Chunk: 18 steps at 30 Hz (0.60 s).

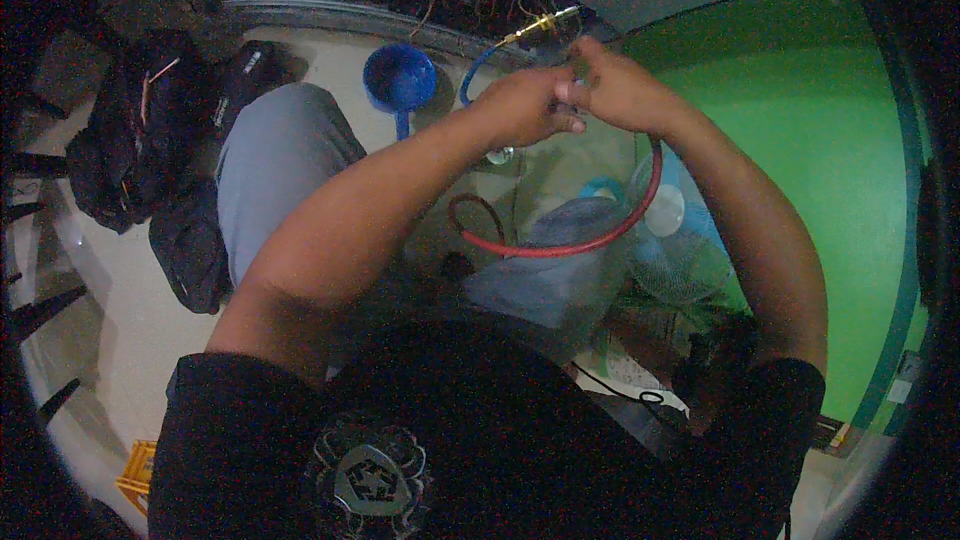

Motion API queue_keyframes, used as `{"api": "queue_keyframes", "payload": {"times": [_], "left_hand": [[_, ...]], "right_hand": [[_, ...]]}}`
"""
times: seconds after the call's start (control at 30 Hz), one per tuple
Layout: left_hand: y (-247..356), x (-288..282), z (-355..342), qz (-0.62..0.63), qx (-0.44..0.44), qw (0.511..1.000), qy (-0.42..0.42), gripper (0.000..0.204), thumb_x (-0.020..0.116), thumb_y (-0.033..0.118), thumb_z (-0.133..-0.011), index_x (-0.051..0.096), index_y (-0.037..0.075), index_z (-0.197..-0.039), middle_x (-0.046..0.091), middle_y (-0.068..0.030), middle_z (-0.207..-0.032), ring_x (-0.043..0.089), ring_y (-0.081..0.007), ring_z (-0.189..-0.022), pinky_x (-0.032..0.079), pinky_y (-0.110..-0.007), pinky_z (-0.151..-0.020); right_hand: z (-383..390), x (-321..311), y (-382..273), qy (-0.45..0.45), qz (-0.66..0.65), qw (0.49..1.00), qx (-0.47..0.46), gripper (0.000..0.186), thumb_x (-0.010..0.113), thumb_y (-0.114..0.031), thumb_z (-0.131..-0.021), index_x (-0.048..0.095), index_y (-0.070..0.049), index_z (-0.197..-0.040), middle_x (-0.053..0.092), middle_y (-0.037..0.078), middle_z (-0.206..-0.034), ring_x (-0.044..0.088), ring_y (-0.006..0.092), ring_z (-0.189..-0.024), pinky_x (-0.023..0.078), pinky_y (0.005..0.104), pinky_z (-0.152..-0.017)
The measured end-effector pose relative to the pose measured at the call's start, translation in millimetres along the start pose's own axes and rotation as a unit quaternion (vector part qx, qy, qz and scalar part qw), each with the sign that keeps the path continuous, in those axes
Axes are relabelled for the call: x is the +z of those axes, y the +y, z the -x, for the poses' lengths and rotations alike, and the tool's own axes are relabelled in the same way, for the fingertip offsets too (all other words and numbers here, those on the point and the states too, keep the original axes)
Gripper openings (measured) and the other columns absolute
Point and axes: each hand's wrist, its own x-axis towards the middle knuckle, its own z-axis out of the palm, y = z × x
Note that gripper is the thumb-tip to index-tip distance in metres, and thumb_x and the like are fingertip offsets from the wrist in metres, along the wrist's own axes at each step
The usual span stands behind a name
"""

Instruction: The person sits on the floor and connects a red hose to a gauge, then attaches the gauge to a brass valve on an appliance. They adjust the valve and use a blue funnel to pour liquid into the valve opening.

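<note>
My left hand (528, 108) and my right hand (622, 88) meet in front of me, fingers curled together. What they pinch between them is hidden by the fingers. A red hose (560, 251) runs from below my right wrist in a wide loop, curving left over my lap; a darker, thinner loop (470, 202) lies at its left end. Just beyond my hands, a brass-coloured fitting (540, 27) sits on a blue hose (480, 64), which bends down behind my left hand.
A blue dipper (400, 78) rests on the pale floor, past my left forearm. To the right stand a blue fan (680, 230) and a green wall (830, 160). Black bags (150, 130) are at the left. A yellow crate (138, 470) shows low left; a metal track (330, 18) edges the floor.
</note>
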Motion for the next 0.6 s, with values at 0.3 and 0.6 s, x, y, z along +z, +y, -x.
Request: {"api": "queue_keyframes", "payload": {"times": [0.3,0.6], "left_hand": [[-4,31,-11,0.004,-0.030,0.999,0.015,0.051,0.073,0.036,-0.083,0.055,0.005,-0.119,0.065,-0.0211,-0.110,0.063,-0.0385,-0.104,0.049,-0.046,-0.089],[2,31,13,0.034,-0.025,0.998,0.051,0.052,0.076,0.038,-0.078,0.058,0.008,-0.118,0.066,-0.0177,-0.102,0.063,-0.0387,-0.097,0.049,-0.048,-0.083]], "right_hand": [[5,19,35,0.029,0.019,0.999,-0.011,0.046,0.068,-0.032,-0.084,0.057,0.002,-0.114,0.063,0.024,-0.110,0.061,0.0398,-0.103,0.048,0.0462,-0.086],[13,12,4,-0.024,0.016,1.000,0.004,0.056,0.065,-0.035,-0.087,0.050,0.000,-0.128,0.060,0.023,-0.121,0.061,0.0360,-0.108,0.048,0.0440,-0.090]]}}
